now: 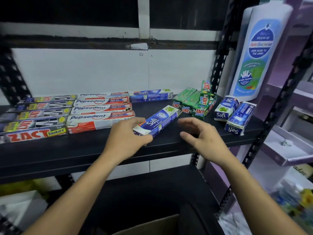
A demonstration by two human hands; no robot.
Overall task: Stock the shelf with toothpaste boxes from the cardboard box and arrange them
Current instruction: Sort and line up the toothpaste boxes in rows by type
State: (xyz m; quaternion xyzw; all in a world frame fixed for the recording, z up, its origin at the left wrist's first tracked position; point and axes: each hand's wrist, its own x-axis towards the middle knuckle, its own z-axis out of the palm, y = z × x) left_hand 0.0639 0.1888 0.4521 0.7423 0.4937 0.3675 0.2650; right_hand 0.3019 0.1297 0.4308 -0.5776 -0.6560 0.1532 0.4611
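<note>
— See the blue Safi box (156, 120)? It lies slantwise on the black shelf (94, 146), near the front edge, with the left hand (126, 136) closed round its near end, thumb under and fingers over the top.

— And the right hand (201, 135)?

— Open, fingers spread and loosely curled, just beside the box but not touching it. It holds nothing.

— Will that box give any trouble?

— I'd say not. It looks a light, thin carton with a tube inside, stiff along its length but easy to dent if squeezed at the middle. The print is glossy, so it may slide a bit on that smooth board. Best taken by the long edges or the two ends, where the folded flaps make it firmer.

— Where would it go?

— Likely up against the other Safi box (150, 95) at the back, beside the red Pepsodent boxes (101, 112). The Zact boxes (33, 119) sit in a tidy row at the far left. On the right it is messier: green boxes (194, 102) heaped, one standing on end, and two more Safi boxes (233, 112) lying crooked.

— And the cardboard box (152, 226)?

— Only its rim shows, down below the arms.
</note>
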